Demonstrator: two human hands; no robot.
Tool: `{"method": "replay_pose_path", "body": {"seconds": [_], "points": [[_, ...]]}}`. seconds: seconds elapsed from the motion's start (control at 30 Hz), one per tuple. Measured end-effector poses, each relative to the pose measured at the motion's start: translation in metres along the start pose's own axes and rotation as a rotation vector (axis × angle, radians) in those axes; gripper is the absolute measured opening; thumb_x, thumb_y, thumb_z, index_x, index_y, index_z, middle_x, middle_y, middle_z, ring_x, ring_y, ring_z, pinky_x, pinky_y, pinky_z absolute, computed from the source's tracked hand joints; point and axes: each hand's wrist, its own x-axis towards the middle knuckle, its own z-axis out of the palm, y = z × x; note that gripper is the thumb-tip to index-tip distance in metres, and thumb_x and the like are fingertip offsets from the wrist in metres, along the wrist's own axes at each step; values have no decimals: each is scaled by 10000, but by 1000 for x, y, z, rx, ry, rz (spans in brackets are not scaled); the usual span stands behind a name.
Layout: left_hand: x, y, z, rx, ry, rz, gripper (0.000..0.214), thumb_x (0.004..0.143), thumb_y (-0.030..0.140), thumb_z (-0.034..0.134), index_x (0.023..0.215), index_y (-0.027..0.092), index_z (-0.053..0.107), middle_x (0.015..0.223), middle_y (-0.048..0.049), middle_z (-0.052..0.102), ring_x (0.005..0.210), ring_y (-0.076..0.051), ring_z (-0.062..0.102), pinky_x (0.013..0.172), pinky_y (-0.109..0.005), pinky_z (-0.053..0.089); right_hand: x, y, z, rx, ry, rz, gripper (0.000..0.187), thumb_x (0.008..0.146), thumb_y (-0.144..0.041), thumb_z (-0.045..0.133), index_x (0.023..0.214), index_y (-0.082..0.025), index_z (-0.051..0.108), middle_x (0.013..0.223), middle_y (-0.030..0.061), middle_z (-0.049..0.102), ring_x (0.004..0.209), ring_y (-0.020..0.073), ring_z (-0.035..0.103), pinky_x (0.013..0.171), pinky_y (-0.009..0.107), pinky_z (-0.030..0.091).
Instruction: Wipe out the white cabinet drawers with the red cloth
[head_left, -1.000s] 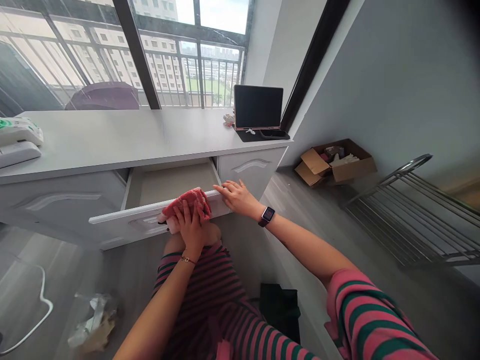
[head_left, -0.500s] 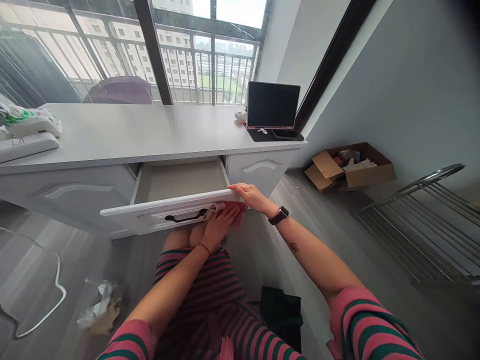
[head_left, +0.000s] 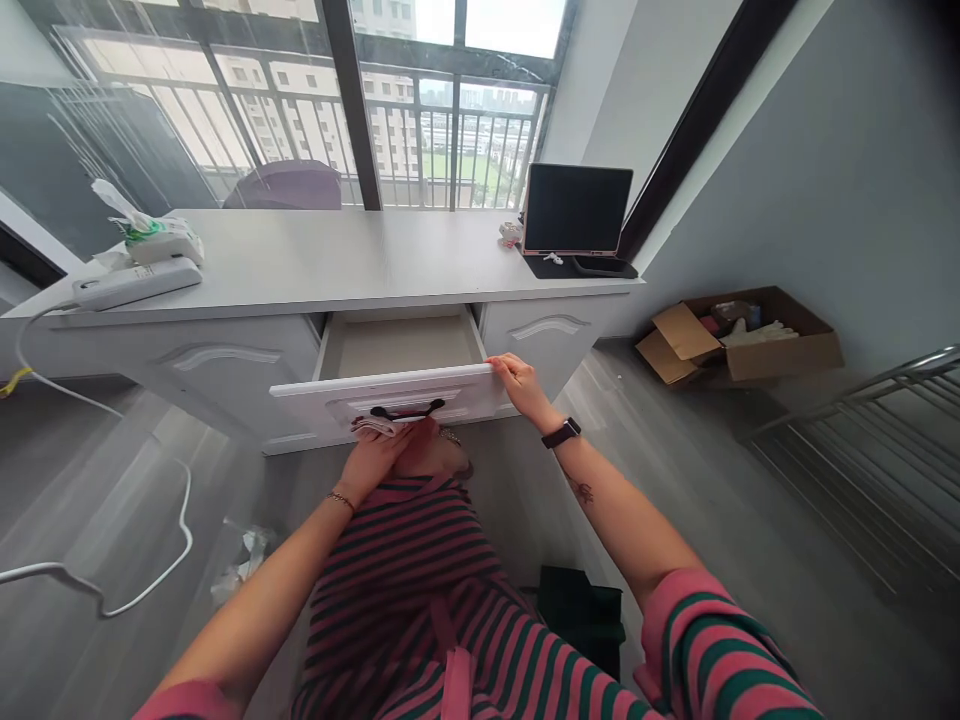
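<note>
Left hand (head_left: 377,457) clamps a cloth (head_left: 373,428) against the drawer (head_left: 469,392), under its handle (head_left: 407,410). Right hand (head_left: 519,385) grips the drawer's right corner (green print on the far-left pack (head_left: 161,238) is unreadable).

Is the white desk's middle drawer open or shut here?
Open: the white drawer with the black handle juts out from the white desk, its pale floor showing; the right hand grips its front edge.
</note>
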Motion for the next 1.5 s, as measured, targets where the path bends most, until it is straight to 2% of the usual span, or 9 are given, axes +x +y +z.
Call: {"method": "replay_pose_path", "body": {"seconds": [0.13,0.23,0.33,0.47,0.7,0.87,1.0,1.27,1.5], "points": [[-46,-46,-27,83,-64,-16,518,929,149,334,1382,213,577,1442,-72,570,1359,-283,491,1163,-521,307,-2,-1,7,54,57,4,563,976,-598,356,933,-186,738,919,74,674,912,214,624,829,332,465],[-70,-69,-48,134,48,-107,538,921,145,313,1391,216,567,1446,-80,567,1402,-269,439,1203,-547,194,-3,-1,9,65,76,-1,564,972,-600,358,918,-181,733,908,75,666,895,212,621,822,335,460],[-72,-71,-60,134,221,-184,540,907,141,329,1400,161,547,1471,-116,538,1465,-282,328,1206,-551,190,-3,-1,11,60,91,6,563,967,-611,358,911,-191,729,897,69,667,888,211,618,809,332,465],[-40,-43,-57,75,355,-158,506,930,203,452,1416,66,493,1579,-153,379,1521,-322,112,1217,-532,182,-4,-1,14,79,123,12,540,966,-599,372,912,-195,727,915,70,672,905,215,620,830,338,470],[43,48,-38,92,53,34,542,936,165,463,1477,193,459,1560,-110,419,1483,-296,285,1203,-554,219,-5,-2,16,60,143,20,568,967,-611,345,944,-206,742,938,82,679,935,222,620,865,347,473],[59,66,-33,143,-24,61,547,957,155,390,1501,201,423,1564,-59,417,1458,-239,345,1223,-478,203,-6,-4,16,23,137,19,569,986,-588,318,968,-205,738,959,84,677,952,218,622,871,340,477],[38,43,-41,164,43,23,558,943,168,381,1498,179,432,1549,-53,439,1460,-256,339,1225,-472,188,-6,-3,17,33,148,11,552,987,-575,330,960,-199,734,952,88,674,946,222,621,860,341,481],[-44,-25,-58,175,158,-257,572,874,162,419,1436,119,518,1522,-155,455,1484,-343,267,1180,-586,234,-8,-4,21,28,188,-3,514,994,-541,346,939,-203,730,937,83,671,932,222,614,870,358,482],[-89,-52,-47,103,123,-335,558,868,128,386,1400,95,549,1555,-147,412,1494,-333,231,1175,-541,295,-5,-2,18,-13,192,-17,499,1004,-505,337,960,-194,725,947,102,680,951,241,617,887,402,495]]}}
